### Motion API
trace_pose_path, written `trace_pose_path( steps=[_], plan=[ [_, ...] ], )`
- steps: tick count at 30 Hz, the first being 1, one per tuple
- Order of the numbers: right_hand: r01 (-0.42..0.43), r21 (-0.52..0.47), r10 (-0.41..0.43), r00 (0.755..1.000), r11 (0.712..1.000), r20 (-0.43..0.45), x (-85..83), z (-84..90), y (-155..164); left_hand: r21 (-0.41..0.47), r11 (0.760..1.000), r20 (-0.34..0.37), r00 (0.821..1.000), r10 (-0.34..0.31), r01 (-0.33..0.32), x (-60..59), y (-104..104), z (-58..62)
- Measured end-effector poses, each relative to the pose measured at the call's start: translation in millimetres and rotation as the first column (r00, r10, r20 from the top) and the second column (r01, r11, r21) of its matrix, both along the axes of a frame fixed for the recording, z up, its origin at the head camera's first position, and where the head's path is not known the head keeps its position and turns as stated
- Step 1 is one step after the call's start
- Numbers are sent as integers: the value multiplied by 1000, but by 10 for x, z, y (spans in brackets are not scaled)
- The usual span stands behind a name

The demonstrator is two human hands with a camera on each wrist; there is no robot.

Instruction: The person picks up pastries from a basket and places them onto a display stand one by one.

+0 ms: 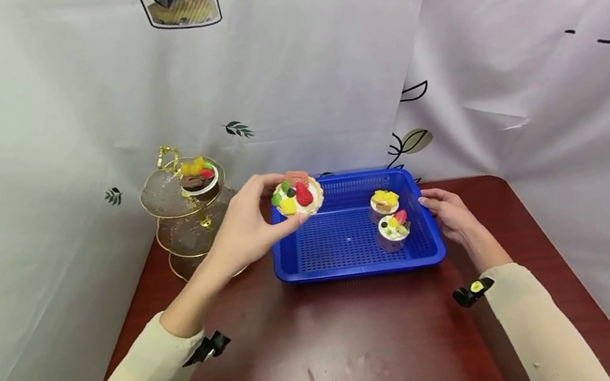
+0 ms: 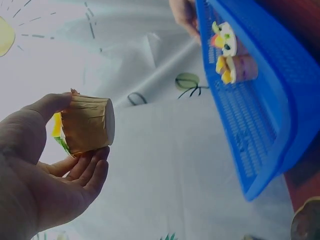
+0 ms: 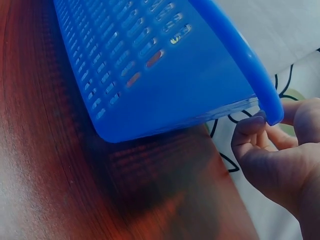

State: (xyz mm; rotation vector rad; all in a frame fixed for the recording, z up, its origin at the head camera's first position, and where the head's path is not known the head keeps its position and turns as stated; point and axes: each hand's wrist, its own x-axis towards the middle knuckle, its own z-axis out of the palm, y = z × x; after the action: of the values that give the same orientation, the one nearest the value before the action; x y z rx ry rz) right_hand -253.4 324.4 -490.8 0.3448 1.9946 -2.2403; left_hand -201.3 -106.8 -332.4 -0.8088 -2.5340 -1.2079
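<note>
Between thumb and fingers, my left hand (image 1: 250,224) holds a fruit-topped cupcake (image 1: 298,196) above the left end of a blue plastic basket (image 1: 356,271). The left wrist view shows the cupcake's tan pleated paper cup (image 2: 90,124) tipped on its side. My right hand (image 1: 451,213) pinches the basket's right rim; in the right wrist view thumb and fingers close on the blue rim (image 3: 270,102). Inside the basket, toward its right end, stand two small dessert cups, one topped with yellow fruit (image 1: 384,199), the other with mixed fruit (image 1: 394,229).
Left of the basket stands a tiered stand (image 1: 172,203) with gold rims. On its top tier sits a chocolate cake cup (image 1: 199,179) with fruit. Everything rests on a dark red wooden table (image 1: 333,349). A printed white cloth (image 1: 308,67) hangs behind.
</note>
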Motion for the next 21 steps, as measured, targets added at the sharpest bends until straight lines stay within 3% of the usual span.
trace_pose_path(
  steps=[6, 14, 21],
  plan=[
    [-30, 53, 30, 1000, 998, 3, 14, 26, -4, 16, 996, -6, 996, 84, -84, 65, -252, 85],
    [-30, 57, 29, 999, 998, 13, 55, 2, 32, 20, 992, -13, 992, 127, -127, 64, -471, 117],
    [-13, 37, 13, 1000, 999, 9, -8, 16, -24, 54, 977, -55, 976, 210, -207, 36, -798, 292]
  ],
)
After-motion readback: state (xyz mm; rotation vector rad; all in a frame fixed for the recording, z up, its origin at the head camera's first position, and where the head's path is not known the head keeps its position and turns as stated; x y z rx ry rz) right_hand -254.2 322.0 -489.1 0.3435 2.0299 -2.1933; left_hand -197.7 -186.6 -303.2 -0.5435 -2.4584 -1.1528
